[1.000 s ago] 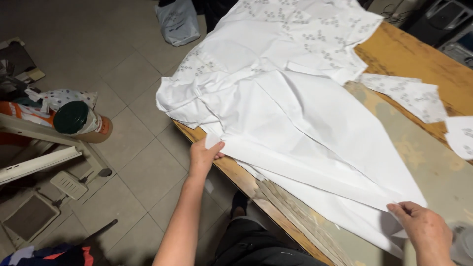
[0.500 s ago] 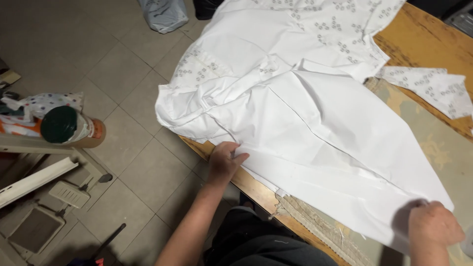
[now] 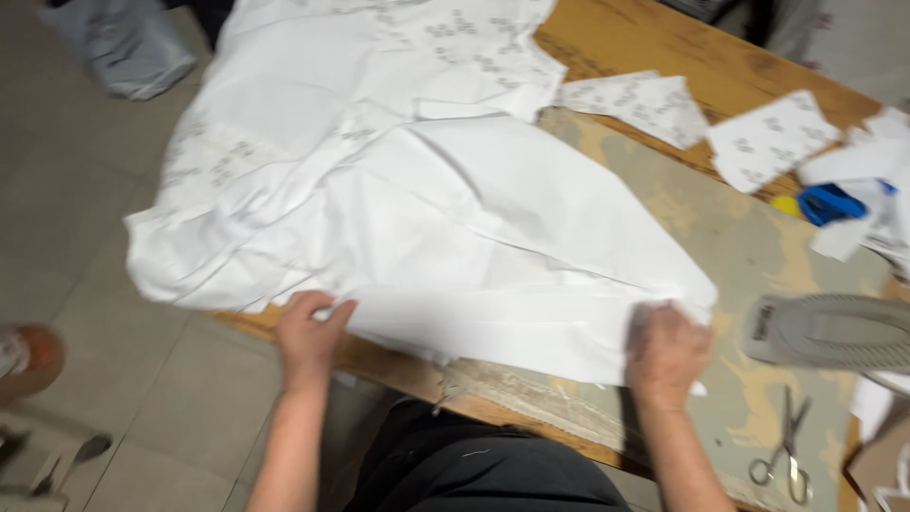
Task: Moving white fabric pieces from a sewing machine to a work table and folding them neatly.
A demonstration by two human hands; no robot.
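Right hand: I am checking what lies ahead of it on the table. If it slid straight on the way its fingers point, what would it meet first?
The right hand points away from the person, so it would likely push further onto the white fabric that it already touches.

Iron (image 3: pixel 834 332), scissors (image 3: pixel 785 453) beside right hand (image 3: pixel 666 353)

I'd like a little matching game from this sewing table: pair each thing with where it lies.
Things:
1. scissors
2. blue object
3. white fabric
4. patterned scraps

Places:
A. spread across the table's middle, under both hands
B. near table edge, far right
C. bare wood at the far side
D. right side, among white pieces

Pairs: 1-B, 2-D, 3-A, 4-C
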